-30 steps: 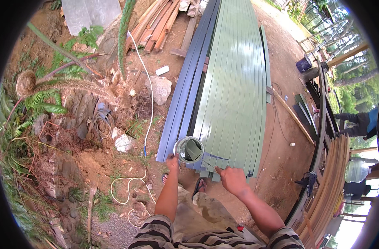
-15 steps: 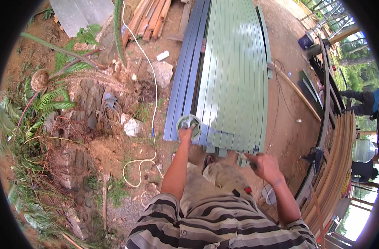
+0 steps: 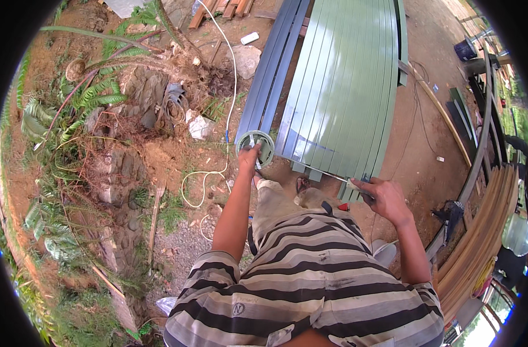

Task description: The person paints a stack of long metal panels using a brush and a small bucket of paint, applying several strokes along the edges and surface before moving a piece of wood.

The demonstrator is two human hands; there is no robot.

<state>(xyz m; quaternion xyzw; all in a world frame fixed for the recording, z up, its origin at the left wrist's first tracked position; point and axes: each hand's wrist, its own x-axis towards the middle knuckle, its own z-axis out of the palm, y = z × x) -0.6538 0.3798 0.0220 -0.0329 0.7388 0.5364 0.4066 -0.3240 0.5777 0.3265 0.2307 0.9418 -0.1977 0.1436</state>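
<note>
My left hand (image 3: 249, 156) grips the rim of a round tub (image 3: 239, 151) with green paint on its inside, held over the near left corner of the boards. My right hand (image 3: 382, 199) is closed around the pale handle of a paint roller (image 3: 333, 176). Its thin metal rod runs left toward the tub; the roller end is hard to make out there. Ahead of me lie long glossy green boards (image 3: 345, 87) side by side. Darker, bluish boards (image 3: 269, 75) lie along their left side, with a gap between.
A pale hose (image 3: 234, 87) winds over the dirt at left, near rocks (image 3: 199, 125) and ferns (image 3: 96, 95). At right are a long timber (image 3: 443, 115), a dark rail (image 3: 488, 110), stacked brown planks (image 3: 478, 220) and a dark bucket (image 3: 465, 50).
The view has shifted, so the boards now sit higher and further right. The roller rod shows more plainly between my hands. Both hands keep their holds.
</note>
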